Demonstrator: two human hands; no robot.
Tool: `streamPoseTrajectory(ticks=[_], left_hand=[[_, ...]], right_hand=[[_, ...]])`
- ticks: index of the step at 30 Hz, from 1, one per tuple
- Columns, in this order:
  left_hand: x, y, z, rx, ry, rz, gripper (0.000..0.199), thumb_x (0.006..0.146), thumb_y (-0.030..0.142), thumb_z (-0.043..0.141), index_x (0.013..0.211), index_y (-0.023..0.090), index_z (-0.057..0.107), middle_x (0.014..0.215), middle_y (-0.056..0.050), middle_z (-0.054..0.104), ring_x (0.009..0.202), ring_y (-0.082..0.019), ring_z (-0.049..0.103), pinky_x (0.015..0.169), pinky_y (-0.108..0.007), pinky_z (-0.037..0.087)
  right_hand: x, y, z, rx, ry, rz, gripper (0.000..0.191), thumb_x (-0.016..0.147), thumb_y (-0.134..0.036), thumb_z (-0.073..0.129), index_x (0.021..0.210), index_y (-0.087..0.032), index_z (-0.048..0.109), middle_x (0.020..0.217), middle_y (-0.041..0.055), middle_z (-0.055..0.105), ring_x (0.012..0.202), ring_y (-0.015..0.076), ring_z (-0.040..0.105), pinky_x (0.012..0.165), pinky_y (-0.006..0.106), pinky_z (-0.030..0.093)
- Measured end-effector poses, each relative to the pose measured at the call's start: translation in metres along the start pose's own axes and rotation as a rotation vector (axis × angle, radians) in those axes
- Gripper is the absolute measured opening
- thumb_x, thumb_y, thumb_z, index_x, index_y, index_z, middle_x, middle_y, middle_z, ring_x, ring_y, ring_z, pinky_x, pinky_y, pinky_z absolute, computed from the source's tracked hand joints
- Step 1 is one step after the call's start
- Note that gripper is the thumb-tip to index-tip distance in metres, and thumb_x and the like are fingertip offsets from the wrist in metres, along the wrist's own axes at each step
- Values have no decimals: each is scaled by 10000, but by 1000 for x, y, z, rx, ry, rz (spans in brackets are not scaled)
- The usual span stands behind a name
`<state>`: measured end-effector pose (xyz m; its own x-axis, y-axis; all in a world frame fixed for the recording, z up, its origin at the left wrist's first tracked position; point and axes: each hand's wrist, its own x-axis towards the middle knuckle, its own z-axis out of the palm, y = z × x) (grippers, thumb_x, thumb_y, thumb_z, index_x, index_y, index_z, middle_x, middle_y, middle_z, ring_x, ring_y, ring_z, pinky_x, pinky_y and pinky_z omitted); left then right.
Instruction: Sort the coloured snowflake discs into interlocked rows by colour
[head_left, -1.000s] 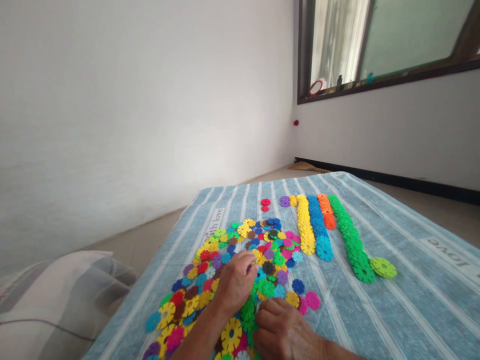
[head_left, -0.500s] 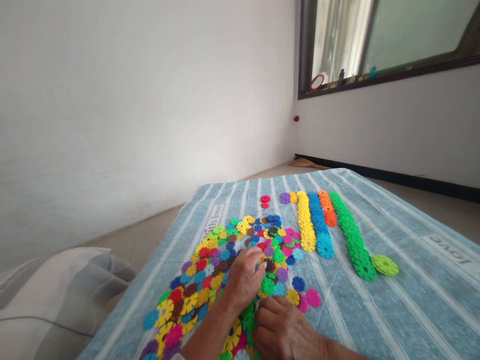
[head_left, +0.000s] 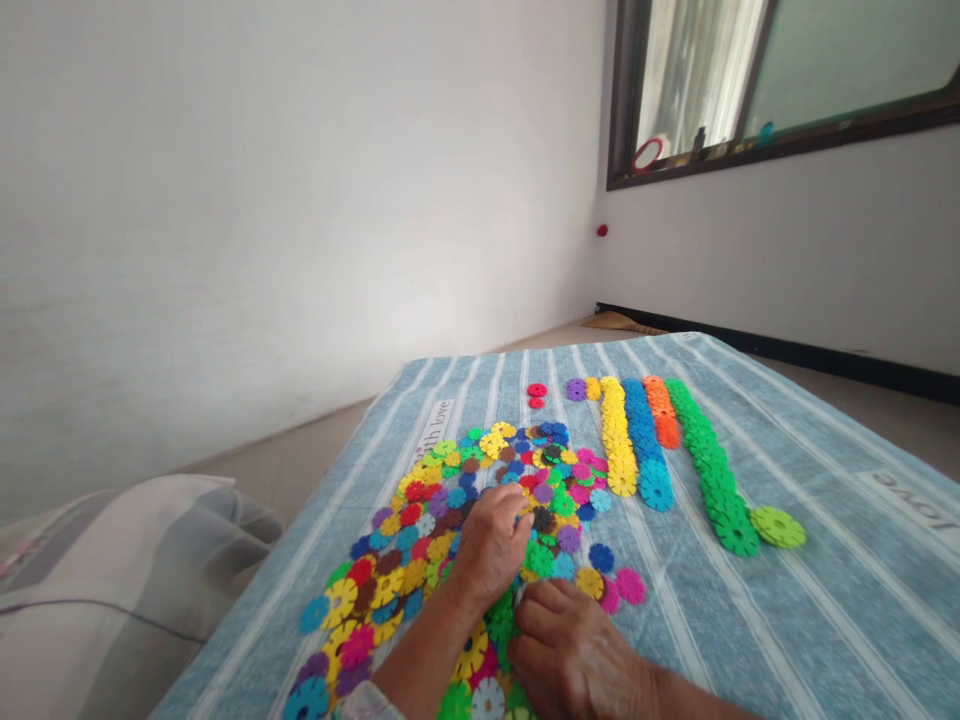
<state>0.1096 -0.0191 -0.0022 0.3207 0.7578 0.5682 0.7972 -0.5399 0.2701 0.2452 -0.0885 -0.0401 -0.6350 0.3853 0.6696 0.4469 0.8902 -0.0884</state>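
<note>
A large spread of plastic snowflake discs in many colours (head_left: 386, 588) lies on a striped blue cloth (head_left: 817, 470). My left hand (head_left: 491, 540) rests over the middle of this spread, fingers bent down and the thumb a little apart; nothing shows in its grasp. Nearer to me, my right hand (head_left: 574, 650) is closed, its curled fingers hiding what they hold. Right beside those fingers are several green discs (head_left: 500, 622). Pink discs (head_left: 630, 586) and a blue disc (head_left: 601, 557) lie just beyond the right hand.
Overlapping rows of yellow (head_left: 618, 440), blue (head_left: 646, 440), orange (head_left: 661, 412) and green discs (head_left: 712, 470) run along the right. Light green discs (head_left: 778, 527) lie by the green row's near end. Two red discs (head_left: 536, 391) sit farther back. Grey fabric (head_left: 127, 590) is at left.
The view has shifted slightly, so the cloth and discs appear a little farther right and higher. Both hands keep nearly the same places among the discs.
</note>
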Motion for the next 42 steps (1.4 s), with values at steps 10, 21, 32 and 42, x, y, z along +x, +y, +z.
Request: streamPoseTrajectory(ticks=[10, 21, 32, 42], left_hand=[[22, 12, 4, 58, -72, -32, 116, 823, 201, 558, 772, 177, 659, 899, -76, 658, 900, -219, 597, 837, -380, 507], [25, 5, 19, 16, -69, -62, 128, 707, 108, 641, 794, 194, 678, 926, -55, 665, 912, -222, 592, 831, -379, 503], [26, 13, 3, -24, -56, 52, 217, 856, 144, 467, 759, 175, 659, 896, -72, 670, 906, -199, 594, 839, -364, 510], [21, 34, -3, -53, -330, 105, 160, 749, 147, 651, 598, 182, 612, 1188, -104, 616, 1225, -303, 475, 1026, -495, 398]], right_hand=[[-1, -1, 4, -25, 19, 1, 223, 845, -233, 542, 665, -206, 414, 650, -8, 509, 618, 149, 441, 550, 299, 287], [-1, 0, 7, -15, -6, 9, 186, 841, -210, 537, 686, -206, 436, 661, -7, 516, 643, 155, 446, 572, 294, 296], [2, -2, 1, -22, -22, 25, 222, 820, -257, 569, 661, -206, 422, 661, -6, 518, 630, 153, 466, 557, 295, 327], [2, -2, -4, 57, -84, 38, 78, 771, -213, 547, 703, -184, 523, 727, 25, 565, 721, 177, 487, 693, 332, 415]])
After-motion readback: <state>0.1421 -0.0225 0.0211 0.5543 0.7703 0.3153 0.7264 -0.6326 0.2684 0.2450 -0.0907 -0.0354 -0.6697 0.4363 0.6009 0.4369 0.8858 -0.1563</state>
